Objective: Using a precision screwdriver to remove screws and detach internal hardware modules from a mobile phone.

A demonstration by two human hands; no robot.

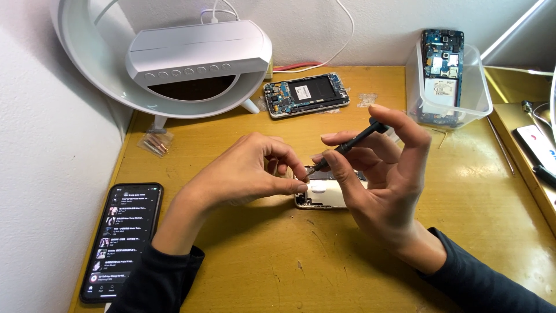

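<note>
We work over an opened phone (pixel 324 196) lying flat on the yellow counter (pixel 324 266), directly beneath and between our hands. Our right hand (pixel 379 174) is closed around a slim black screwdriver (pixel 347 145), thumb and fingers pinching its shaft while the tip slants down and to the left onto the phone's upper edge. Our left hand (pixel 255 171) is curled, thumb and forefinger pinched together right at the tool tip; whether they hold a screw is too small to tell. To do this well, we judge that the driver should stand squarer to the screw head, with light downward pressure and the left fingers steadying the case against sliding. Left of our left forearm lies a lit black phone (pixel 123 240); beyond our hands rest a stripped phone frame (pixel 307 94), a white ring-shaped lamp stand (pixel 174 64), and, beyond our right hand, a clear plastic tub (pixel 480 87) holding another circuit board.
</note>
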